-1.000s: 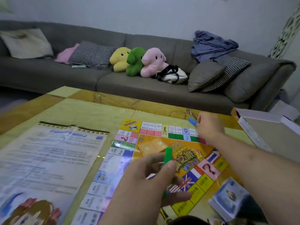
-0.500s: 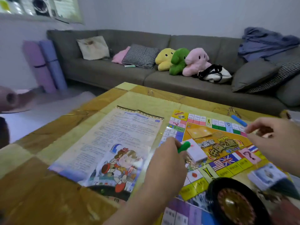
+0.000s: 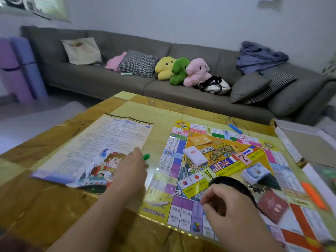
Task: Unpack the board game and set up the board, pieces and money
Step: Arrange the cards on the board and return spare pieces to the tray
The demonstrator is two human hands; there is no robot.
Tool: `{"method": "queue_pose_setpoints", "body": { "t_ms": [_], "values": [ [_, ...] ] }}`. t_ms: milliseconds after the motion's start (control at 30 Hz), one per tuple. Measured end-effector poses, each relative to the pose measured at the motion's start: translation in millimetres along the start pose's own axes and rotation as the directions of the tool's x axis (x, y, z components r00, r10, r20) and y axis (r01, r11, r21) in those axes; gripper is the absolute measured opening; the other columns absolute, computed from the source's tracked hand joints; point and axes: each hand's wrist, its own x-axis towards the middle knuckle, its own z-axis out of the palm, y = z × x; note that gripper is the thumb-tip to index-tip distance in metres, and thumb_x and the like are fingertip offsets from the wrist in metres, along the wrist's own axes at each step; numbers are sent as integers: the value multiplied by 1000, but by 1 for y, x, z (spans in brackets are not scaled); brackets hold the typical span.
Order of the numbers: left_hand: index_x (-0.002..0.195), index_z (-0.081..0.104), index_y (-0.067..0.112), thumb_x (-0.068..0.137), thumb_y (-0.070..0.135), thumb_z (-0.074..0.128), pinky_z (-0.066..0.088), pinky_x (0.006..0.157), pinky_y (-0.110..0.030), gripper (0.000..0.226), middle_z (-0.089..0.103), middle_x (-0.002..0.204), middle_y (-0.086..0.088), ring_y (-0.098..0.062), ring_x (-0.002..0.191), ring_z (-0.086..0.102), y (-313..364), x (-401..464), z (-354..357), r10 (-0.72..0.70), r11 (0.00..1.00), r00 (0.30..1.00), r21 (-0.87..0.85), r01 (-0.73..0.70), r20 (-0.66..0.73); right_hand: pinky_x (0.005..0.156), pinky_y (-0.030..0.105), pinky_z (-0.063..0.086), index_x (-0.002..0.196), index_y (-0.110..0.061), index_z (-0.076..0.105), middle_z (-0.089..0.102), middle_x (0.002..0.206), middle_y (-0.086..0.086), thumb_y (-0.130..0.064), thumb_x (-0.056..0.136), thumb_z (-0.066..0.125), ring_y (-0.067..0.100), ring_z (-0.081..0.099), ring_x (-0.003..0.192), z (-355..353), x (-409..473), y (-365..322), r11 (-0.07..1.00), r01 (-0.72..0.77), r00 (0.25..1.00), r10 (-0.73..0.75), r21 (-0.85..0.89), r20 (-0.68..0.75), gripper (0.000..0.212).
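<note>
Head view: blue piece placed, green one next.
Left hand [image 3: 130,166] has carried the green piece [image 3: 146,156] off the board [image 3: 183,211] toward the counter [image 3: 54,200], gripping it; right hand [image 3: 225,206], now back near the spinner [image 3: 234,182], fingers curled, contents unclear; blue piece [image 3: 235,128] sits at the board's far edge.

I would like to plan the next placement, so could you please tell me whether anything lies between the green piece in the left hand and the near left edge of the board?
Nothing visible does. The left hand holds the green piece over bare table, beside the board. The rules sheet lies on the hand's other side.
</note>
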Motion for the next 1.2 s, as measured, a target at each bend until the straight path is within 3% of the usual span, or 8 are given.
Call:
{"method": "queue_pose_setpoints", "body": {
  "t_ms": [133,333,533,700,900,1033,1133,1200],
  "values": [
    [112,55,14,100,22,63,53,77,-36,16,57,104,-3,-20,92,57,8,16,-6,40,999,991,-28,-44,-129,77,14,48,80,-28,66,66,86,-13,-13,92,68,-9,55,97,13,12,-2,1000,-26,1000,26,0,-5,19],
    [108,63,11,100,27,65,51,75,-39,18,58,104,-4,-21,87,56,33,48,11,92,983,979,-144,-118,-181,75,16,49,81,-30,64,65,87,-13,-16,92,67,-5,58,93,20,25,3,999,-49,999,49,9,-12,19],
    [124,60,5,99,38,65,50,86,-48,41,59,119,-16,-35,111,54,37,58,28,39,998,992,49,-33,-116,80,23,52,81,-28,66,65,88,-12,-13,91,66,0,59,95,15,18,16,998,-61,998,61,-8,-13,18],
    [132,53,3,100,26,59,48,94,-53,40,55,130,-22,-40,121,48,51,42,14,111,994,979,24,-109,-168,81,22,52,84,-28,66,64,92,-13,-13,92,67,2,59,98,1,-2,25,999,-49,999,49,-4,-20,17],
    [109,63,15,95,18,61,53,83,-45,15,63,106,-8,-33,97,60,101,-15,6,310,944,946,-88,-318,-100,77,14,48,88,-27,67,64,93,-15,-15,94,66,-6,57,99,-29,-37,45,995,-95,995,95,20,-7,14],
    [96,61,19,96,18,60,52,71,-40,2,62,90,3,-19,80,60,134,-60,3,422,892,905,-157,-425,-55,72,13,48,93,-32,65,64,99,-20,-13,98,62,-5,58,93,-50,-45,62,985,-173,985,173,-6,-15,20],
    [94,61,25,97,19,61,45,63,-28,7,62,84,12,-6,76,58,147,-90,5,437,871,899,-231,-434,-39,76,20,53,103,-34,62,63,106,-16,-7,98,61,-1,60,93,-71,-26,82,975,-215,976,212,-52,-59,27],
    [95,61,30,97,19,62,42,61,-24,10,64,82,12,-4,75,59,152,-105,4,410,871,912,-292,-396,-14,82,32,58,110,-30,61,64,109,-10,-1,93,64,7,62,96,-86,1,98,961,-265,960,256,-79,-113,34]
  ]
}}
